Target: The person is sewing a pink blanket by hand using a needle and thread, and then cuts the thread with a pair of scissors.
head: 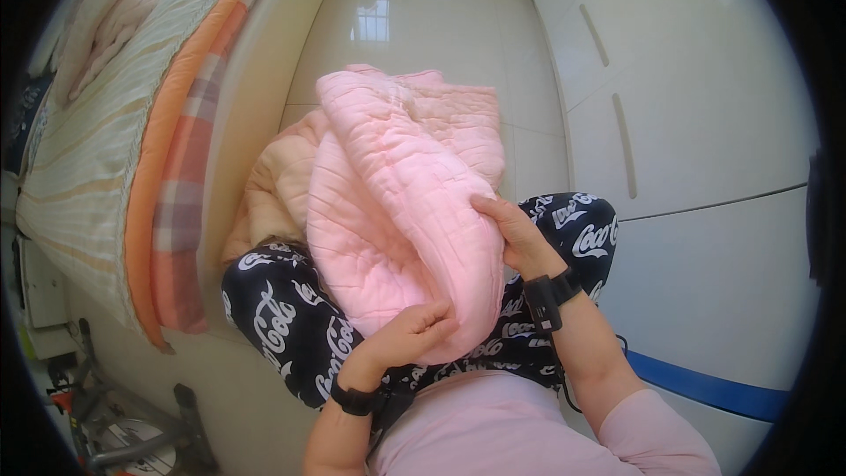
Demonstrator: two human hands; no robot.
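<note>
A pink quilted bedcover, loosely folded, lies across my lap and spills forward onto the floor. My left hand grips its near edge, thumb and fingers closed on the cloth. Along the right side, my right hand holds another edge, with the thumb on top and the other fingers mostly hidden beneath. A peach-coloured part of quilted cloth bulges out under the pink one on the left; whether both are one piece I cannot tell. Both wrists wear black bands.
To the left stands a bed with a striped cover, an orange-edged layer and a checked mattress. White drawers with long handles line the right. Glossy tiles stretch ahead. A grey metal frame sits at lower left.
</note>
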